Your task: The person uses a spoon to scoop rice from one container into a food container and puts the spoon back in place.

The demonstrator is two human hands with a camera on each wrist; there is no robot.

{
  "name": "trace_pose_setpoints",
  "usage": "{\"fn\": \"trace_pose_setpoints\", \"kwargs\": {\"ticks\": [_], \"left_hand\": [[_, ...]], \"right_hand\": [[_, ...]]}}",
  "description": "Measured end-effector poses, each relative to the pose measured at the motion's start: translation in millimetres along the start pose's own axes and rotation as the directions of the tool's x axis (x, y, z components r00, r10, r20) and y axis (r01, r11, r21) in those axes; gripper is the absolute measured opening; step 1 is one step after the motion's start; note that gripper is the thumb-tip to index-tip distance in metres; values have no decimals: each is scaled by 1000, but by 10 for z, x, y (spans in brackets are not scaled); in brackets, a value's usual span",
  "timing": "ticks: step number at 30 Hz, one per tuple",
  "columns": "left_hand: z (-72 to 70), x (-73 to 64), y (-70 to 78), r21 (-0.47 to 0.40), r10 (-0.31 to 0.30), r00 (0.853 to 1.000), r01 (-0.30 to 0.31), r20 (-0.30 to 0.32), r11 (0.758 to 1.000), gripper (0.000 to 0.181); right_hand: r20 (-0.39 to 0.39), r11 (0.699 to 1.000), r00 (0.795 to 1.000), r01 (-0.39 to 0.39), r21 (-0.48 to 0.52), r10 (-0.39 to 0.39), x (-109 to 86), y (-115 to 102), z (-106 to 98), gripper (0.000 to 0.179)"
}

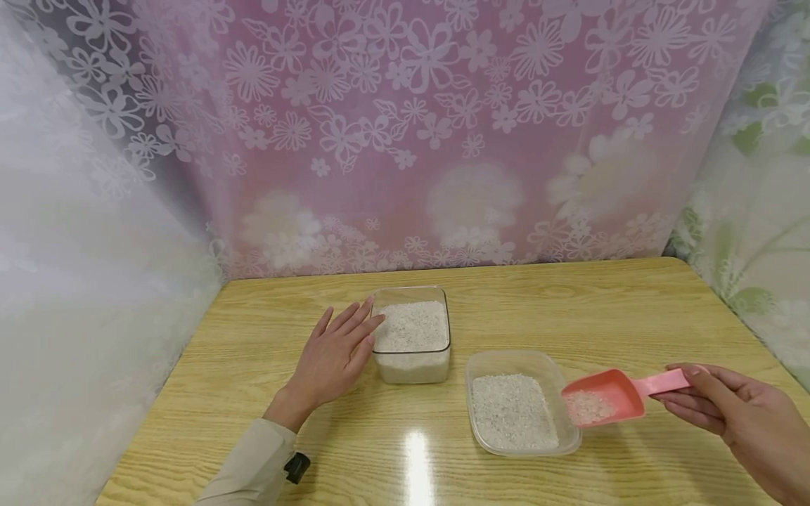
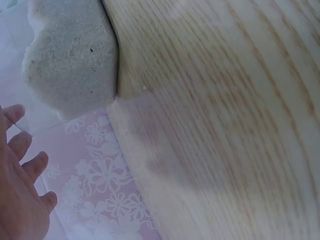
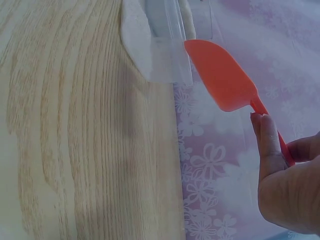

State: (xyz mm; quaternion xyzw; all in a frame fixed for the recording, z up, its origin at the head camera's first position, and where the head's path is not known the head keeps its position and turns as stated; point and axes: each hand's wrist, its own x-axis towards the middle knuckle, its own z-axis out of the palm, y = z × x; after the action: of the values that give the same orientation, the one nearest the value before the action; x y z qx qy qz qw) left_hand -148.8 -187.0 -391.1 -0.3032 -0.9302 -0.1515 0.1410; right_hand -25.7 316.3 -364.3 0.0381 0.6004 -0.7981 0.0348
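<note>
My right hand [image 1: 749, 414] pinches the handle of a pink-red scoop [image 1: 626, 395], thumb on top and fingers beneath. Some rice [image 1: 587, 407] lies in the scoop, whose front lip overlaps the right rim of a low clear plastic tub [image 1: 560, 439] in the head view. Rice covers much of that tub's floor. To the left, a taller clear square container [image 1: 414, 376] holds more rice. My left hand [image 1: 330, 358] lies along its left side, fingers extended, fingertips at the rim. In the right wrist view, the scoop's underside [image 3: 222, 75] shows.
Both containers stand on a wood-grain table [image 1: 266, 309]. A pink flowered curtain [image 1: 392, 140] hangs behind its back edge, with pale sheets [image 1: 82, 281] at the sides. A black wrist device [image 1: 297, 467] sits by the left sleeve [image 1: 249, 464]. One small white grain [image 2: 144, 88] lies near the taller container.
</note>
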Motion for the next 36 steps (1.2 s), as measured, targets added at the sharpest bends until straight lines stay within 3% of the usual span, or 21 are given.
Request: {"fn": "trace_pose_setpoints", "kwargs": {"ticks": [10,19,30,36], "left_hand": [[3,-2,3,9,-7,1000,7,7,1000,44],[-11,6,5,13,-4,1000,4,12,1000,45],[-19,8,6,11,1,1000,-1,21,1000,46],[-26,3,8,14,-2,1000,1,21,1000,45]], "right_hand": [[-17,983,1000,4,-182,-7,-14,-51,74,27],[-22,973,1000,11,-230,-16,-6,-63,86,25],[-92,919,996,-27,-394,-11,5,-81,114,18],[-83,900,996,-31,-434,-6,34,-103,117,17]]}}
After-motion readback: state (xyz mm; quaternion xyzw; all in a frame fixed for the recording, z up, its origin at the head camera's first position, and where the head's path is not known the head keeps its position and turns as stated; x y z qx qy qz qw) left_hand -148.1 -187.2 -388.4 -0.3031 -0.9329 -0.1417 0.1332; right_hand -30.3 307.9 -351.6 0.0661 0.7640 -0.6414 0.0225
